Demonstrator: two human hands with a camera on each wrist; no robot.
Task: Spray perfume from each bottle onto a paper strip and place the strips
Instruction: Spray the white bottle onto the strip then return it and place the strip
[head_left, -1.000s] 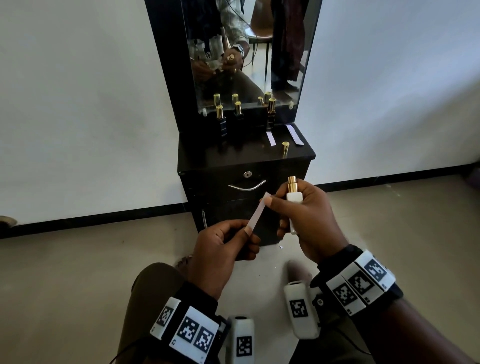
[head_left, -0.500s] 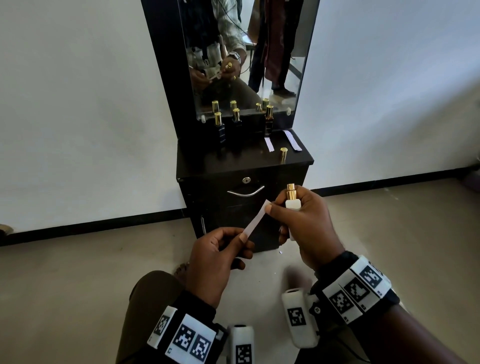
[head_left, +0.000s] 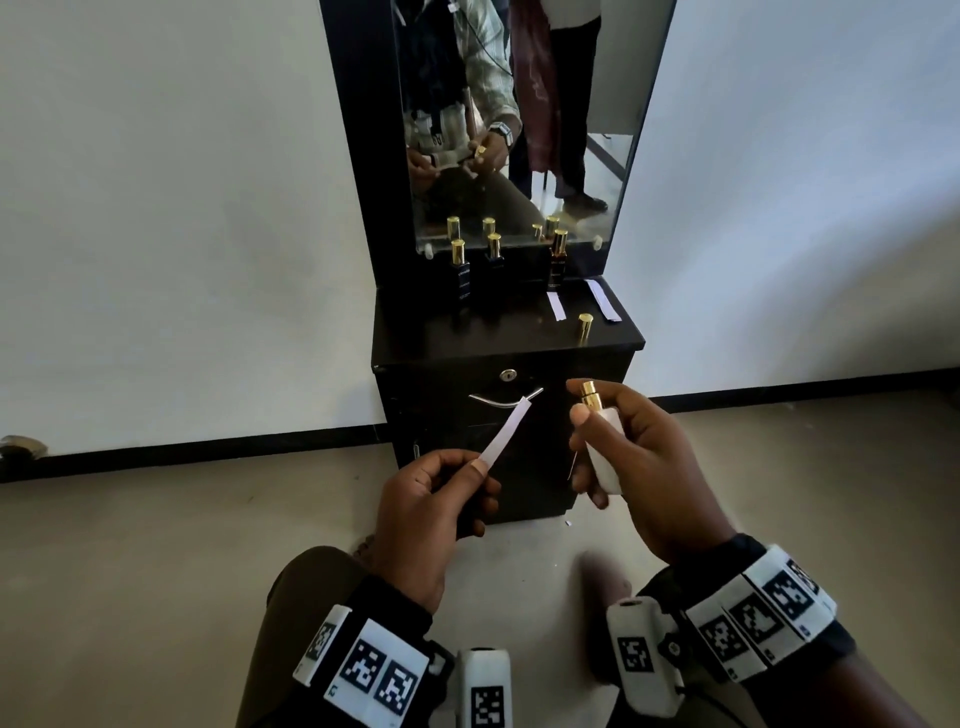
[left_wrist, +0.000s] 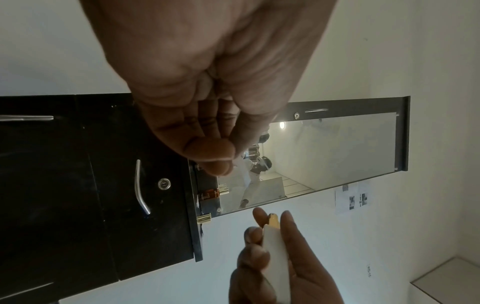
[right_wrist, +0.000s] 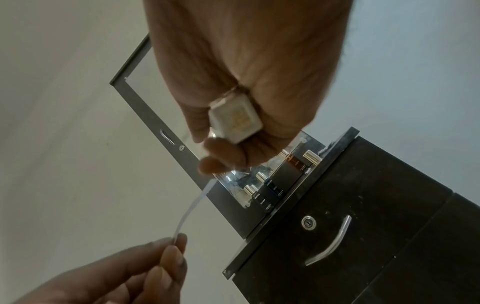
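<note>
A person's left hand (head_left: 431, 512) pinched the lower end of a white paper strip (head_left: 506, 435) between thumb and forefinger, its free end tilted up toward the right hand (head_left: 641, 467). That hand gripped a white perfume bottle (head_left: 602, 451) with a gold sprayer, cap off, the forefinger raised just above the nozzle; bottle and strip were near but apart. Behind them stood a black cabinet (head_left: 571, 415) with a curved metal drawer handle (head_left: 501, 400) and a keyhole, against a white wall (head_left: 182, 208) with a dark skirting and a beige floor (head_left: 156, 545). On its glossy tabletop (head_left: 467, 332) three dark bottles (head_left: 461, 270) with gold caps lined the foot of a tall mirror (head_left: 519, 130). Two paper strips (head_left: 556, 305) lay flat toward the right, with a loose gold cap (head_left: 585, 328) upright near the front edge between them.
</note>
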